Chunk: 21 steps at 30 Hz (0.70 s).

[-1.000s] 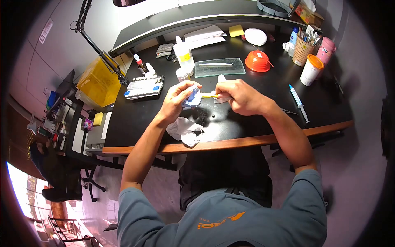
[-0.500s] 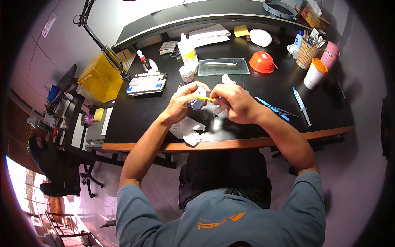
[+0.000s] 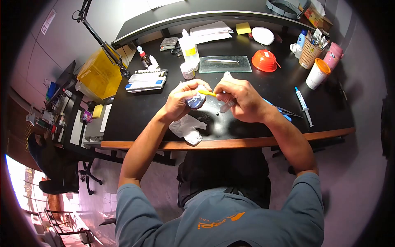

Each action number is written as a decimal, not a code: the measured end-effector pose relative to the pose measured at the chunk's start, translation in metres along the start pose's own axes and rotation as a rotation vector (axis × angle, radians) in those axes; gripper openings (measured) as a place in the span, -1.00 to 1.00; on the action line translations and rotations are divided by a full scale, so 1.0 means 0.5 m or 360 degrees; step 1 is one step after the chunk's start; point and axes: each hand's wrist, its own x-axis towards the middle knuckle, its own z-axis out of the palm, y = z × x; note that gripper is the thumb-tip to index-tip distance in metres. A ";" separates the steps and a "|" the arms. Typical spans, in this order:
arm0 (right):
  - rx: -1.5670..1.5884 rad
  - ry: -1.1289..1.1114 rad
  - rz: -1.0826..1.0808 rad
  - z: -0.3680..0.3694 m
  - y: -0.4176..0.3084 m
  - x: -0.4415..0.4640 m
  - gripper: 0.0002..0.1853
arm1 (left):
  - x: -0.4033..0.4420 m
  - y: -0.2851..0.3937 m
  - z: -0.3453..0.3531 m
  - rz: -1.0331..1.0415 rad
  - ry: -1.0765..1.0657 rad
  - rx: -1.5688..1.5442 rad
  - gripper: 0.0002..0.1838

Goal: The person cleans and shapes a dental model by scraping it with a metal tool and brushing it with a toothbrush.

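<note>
Over the black desk, my left hand [image 3: 180, 99] is closed round a small blue-and-white piece [image 3: 195, 101]. My right hand [image 3: 240, 99] pinches a thin yellow tool [image 3: 207, 93], whose left end touches or lies right over the piece. A clear, whitish item [image 3: 226, 106] sticks out below the right fingers; what it is cannot be made out. Under the left hand lies a crumpled white tissue [image 3: 188, 128]. Blue-handled scissors [image 3: 284, 112] rest partly behind my right forearm.
Behind my hands are a white jar [image 3: 187, 71], a squeeze bottle [image 3: 188, 48], a glass slab [image 3: 225, 64] and a red bowl [image 3: 264, 61]. A blue-tipped syringe [image 3: 303, 106], a cup [image 3: 318, 74] and a tool basket [image 3: 310, 54] stand or lie right. A tool case [image 3: 146, 80] sits left.
The yellow tool has shifted against the piece, and the piece has turned in my left fingers. My right hand has moved slightly right. The view has shifted a little.
</note>
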 end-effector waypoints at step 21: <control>-0.0546 -0.0622 0.0713 -0.034 0.025 -0.015 -0.84 | -0.002 0.007 -0.027 -0.0095 0.0297 0.0238 -0.53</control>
